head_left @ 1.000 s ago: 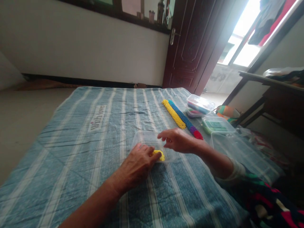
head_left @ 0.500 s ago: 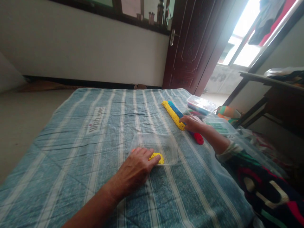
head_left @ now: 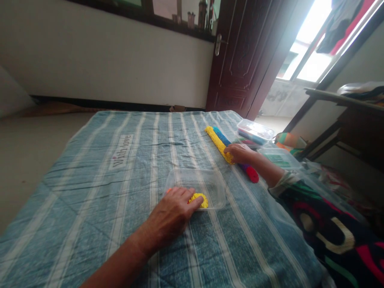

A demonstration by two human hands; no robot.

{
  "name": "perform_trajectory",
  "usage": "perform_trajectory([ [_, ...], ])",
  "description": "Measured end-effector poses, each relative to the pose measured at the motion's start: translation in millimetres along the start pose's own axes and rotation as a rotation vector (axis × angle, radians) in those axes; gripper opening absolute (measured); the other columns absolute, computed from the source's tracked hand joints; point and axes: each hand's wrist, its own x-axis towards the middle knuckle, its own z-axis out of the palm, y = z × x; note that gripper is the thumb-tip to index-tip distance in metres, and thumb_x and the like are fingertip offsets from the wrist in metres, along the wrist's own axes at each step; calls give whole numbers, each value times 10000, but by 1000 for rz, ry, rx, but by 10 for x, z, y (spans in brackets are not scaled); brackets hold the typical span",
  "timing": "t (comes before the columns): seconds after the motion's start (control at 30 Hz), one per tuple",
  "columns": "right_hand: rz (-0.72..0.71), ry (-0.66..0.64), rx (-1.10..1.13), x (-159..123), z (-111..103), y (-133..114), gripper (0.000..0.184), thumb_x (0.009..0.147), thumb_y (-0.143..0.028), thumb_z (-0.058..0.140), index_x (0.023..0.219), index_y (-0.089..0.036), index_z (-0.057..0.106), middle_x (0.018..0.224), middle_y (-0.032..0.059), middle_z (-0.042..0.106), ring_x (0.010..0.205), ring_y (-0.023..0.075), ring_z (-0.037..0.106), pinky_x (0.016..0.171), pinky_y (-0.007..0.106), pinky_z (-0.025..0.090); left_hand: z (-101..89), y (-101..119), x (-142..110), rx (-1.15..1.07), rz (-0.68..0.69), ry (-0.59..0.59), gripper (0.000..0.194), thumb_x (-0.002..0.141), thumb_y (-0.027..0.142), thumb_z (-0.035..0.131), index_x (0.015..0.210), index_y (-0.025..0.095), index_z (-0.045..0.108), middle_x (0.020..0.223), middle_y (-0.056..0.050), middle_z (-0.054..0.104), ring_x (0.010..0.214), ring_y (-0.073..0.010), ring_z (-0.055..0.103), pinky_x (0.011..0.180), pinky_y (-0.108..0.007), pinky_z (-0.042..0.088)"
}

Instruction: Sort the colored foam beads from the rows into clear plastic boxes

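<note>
My left hand (head_left: 172, 214) rests on the near rim of a clear plastic container (head_left: 210, 180), fingers bent together, fingertips touching a small heap of yellow pieces (head_left: 200, 199) inside it. My right hand (head_left: 240, 153) reaches out to the near end of a long yellow strip (head_left: 216, 142) of joined pieces, its fingers pinched closed there. Right beside the yellow strip lies a blue strip (head_left: 221, 136) whose near end turns purple and red (head_left: 252, 175). Both strips lie on a blue striped blanket (head_left: 120, 180).
Lidded clear boxes (head_left: 255, 130) holding coloured pieces stand at the blanket's far right edge, one with green contents (head_left: 279, 158) nearer me. A dark wooden door (head_left: 240, 60) and a wooden table (head_left: 345, 116) stand to the right. The blanket ends in bare floor on the left.
My right hand has moved from above the container out to the near end of the yellow strip. My left hand has stayed at the container.
</note>
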Motion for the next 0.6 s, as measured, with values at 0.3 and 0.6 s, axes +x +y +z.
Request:
perform_trajectory([
  [0.3,19,-25,-64,32,-68,-27,331,784,-164,636,1114,-168,656,1097,104,700,973,246,653,660,261,392,-8,2,1,16,-1,-12,315,934,102,522,1216,198,626,1148,-137,667,1003,-290,638,855,-512,534],
  [0.6,-4,-33,-101,-54,-94,-58,266,785,-119,610,1021,-169,721,1033,91,723,923,220,648,611,260,332,1,8,6,29,-6,-17,287,946,113,499,1188,199,627,1086,-113,663,962,-285,633,827,-486,527],
])
